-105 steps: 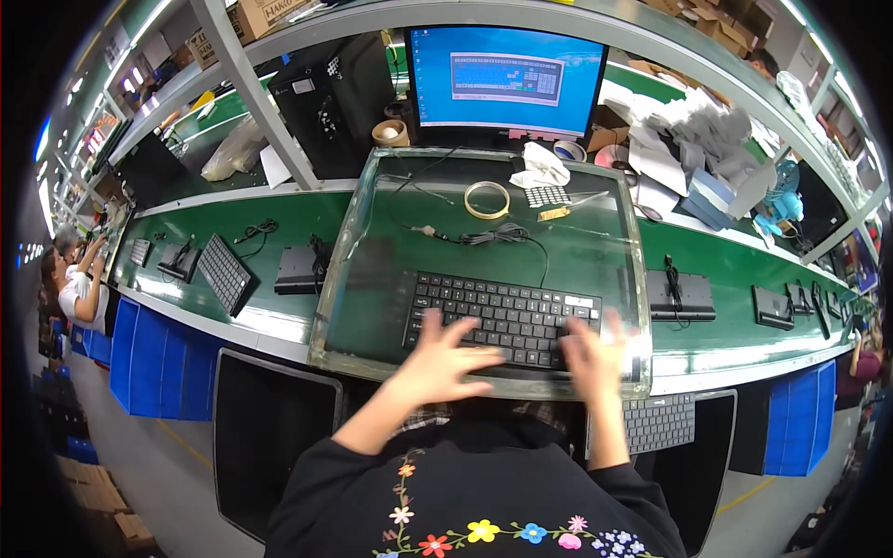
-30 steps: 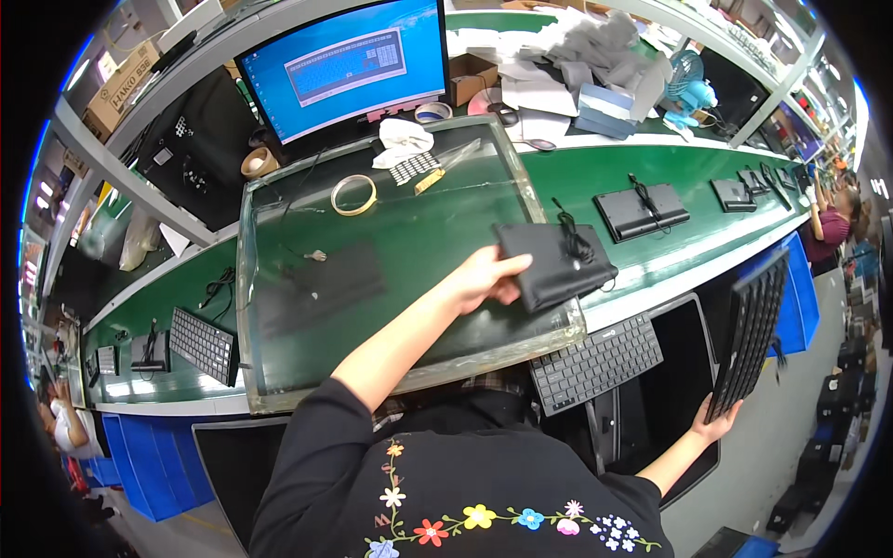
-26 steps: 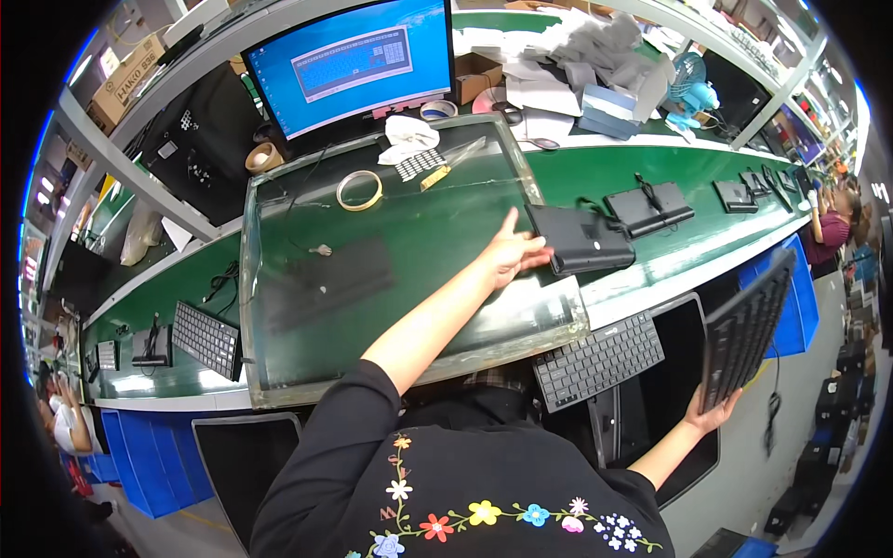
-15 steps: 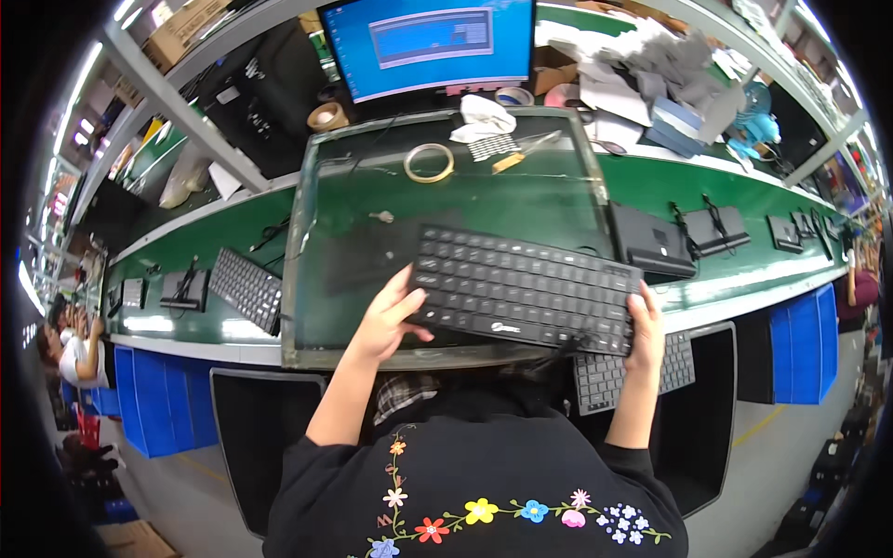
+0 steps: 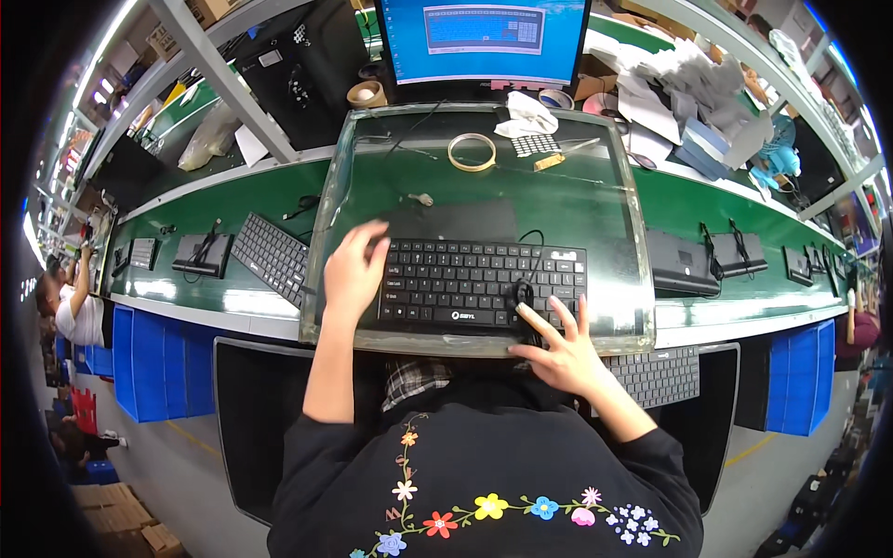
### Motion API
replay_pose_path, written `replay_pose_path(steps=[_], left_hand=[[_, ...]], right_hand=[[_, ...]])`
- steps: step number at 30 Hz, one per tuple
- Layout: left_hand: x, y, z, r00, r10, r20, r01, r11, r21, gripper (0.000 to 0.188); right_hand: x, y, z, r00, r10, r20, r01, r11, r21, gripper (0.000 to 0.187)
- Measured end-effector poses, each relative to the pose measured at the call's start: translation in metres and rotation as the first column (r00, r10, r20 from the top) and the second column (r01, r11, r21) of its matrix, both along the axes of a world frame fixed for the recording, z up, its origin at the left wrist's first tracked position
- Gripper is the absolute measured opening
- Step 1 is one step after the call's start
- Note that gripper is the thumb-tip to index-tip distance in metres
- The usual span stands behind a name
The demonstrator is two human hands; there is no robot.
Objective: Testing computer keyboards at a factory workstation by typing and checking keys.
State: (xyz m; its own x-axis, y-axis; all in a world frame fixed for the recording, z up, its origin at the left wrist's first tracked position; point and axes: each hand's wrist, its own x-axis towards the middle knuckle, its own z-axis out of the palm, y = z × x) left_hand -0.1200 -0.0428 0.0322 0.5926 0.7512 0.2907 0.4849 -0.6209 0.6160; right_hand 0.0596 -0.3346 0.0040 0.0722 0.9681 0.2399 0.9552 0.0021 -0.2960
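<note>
A black keyboard [image 5: 446, 284] lies flat on the glass-topped work surface [image 5: 577, 205] in front of me. My left hand [image 5: 356, 270] rests at its left end, fingers curved over the upper left corner and not gripping. Over the lower right keys my right hand [image 5: 563, 349] is spread, fingertips by a small coil of black cable [image 5: 523, 294] lying on the keys. The cable loops up past the keyboard's back edge. Behind the keyboard is a dark flat patch [image 5: 456, 221] beneath or on the glass.
A monitor [image 5: 484, 46] stands at the back. A tape roll [image 5: 472, 152], white cloth [image 5: 527, 115] and yellow-handled tool [image 5: 550, 161] lie before it. Further keyboards [image 5: 272, 256] and black devices [image 5: 682, 262] flank the glass. Another keyboard [image 5: 657, 377] sits in a black bin at lower right.
The keyboard has come down from both hands onto the glass and lies level. My hands have let go of its ends; the right has moved inward to the cable.
</note>
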Motion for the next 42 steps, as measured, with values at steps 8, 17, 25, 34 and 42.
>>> replay_pose_path(steps=[8,17,25,34,42], left_hand=[[0.091,0.062,-0.031,0.912,-0.148,-0.384,0.261,0.93,0.261,0.028],[0.071,0.068,-0.026,0.95,-0.274,-0.153,0.292,0.95,0.113,0.02],[0.076,0.052,-0.024,0.934,-0.347,-0.088,0.355,0.927,0.12,0.021],[0.072,0.038,-0.021,0.912,-0.376,-0.165,0.385,0.923,0.026,0.024],[0.074,0.041,-0.018,0.916,-0.389,-0.093,0.392,0.92,0.009,0.022]], right_hand=[[0.043,0.075,0.038,0.944,0.203,-0.261,-0.129,0.953,0.275,0.019],[0.027,0.067,0.052,0.975,0.212,-0.059,-0.219,0.96,-0.173,0.041],[0.049,0.091,0.046,0.83,0.226,-0.51,-0.087,0.956,0.282,0.02],[0.027,0.117,0.02,0.981,0.11,-0.16,-0.115,0.993,-0.019,0.065],[-0.007,0.159,0.0,0.986,-0.156,-0.066,0.166,0.966,0.199,0.026]])
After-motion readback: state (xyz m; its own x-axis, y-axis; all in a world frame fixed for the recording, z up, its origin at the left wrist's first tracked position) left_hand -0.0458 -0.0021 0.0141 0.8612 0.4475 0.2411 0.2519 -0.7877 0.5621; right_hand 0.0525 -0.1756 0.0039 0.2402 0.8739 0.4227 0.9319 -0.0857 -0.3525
